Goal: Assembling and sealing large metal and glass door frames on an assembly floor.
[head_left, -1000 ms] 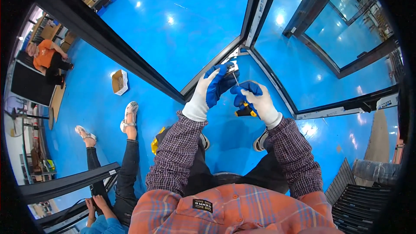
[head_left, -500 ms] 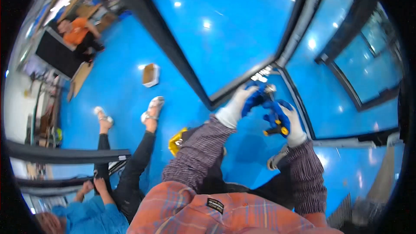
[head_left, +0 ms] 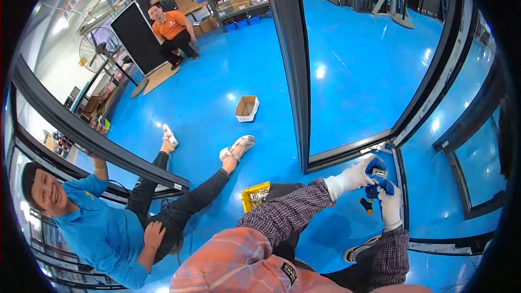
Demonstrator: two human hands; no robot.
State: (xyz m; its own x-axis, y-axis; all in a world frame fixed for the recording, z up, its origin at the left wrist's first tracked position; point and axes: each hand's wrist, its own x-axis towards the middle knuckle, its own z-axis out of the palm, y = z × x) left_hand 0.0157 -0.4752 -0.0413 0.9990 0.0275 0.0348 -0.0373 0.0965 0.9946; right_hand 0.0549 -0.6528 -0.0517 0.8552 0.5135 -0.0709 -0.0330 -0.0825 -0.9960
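Observation:
Both my hands wear white gloves with blue fingers. My left hand [head_left: 359, 174] is closed around a small silvery metal fitting [head_left: 381, 173]. Just below it, my right hand [head_left: 388, 197] has its fingers bent up against the same fitting. A black and yellow tool handle [head_left: 367, 205] shows beside the right hand; whether that hand grips it is unclear. Close ahead of my hands is the lower corner of a dark door or window frame [head_left: 347, 154], with a pale metal strip along its bottom rail.
A yellow bin [head_left: 255, 195] of metal parts sits by my leg. An open carton [head_left: 247, 109] lies on the blue floor. At left, a person in blue [head_left: 103, 228] sits behind a dark bar [head_left: 103, 149]; another in orange [head_left: 171, 27] crouches farther back. More frames [head_left: 472, 168] stand at right.
The view has swung left and up, so the scene sits lower and farther right. My hands stay together at the metal fitting. The person in blue has raised a hand to the dark bar.

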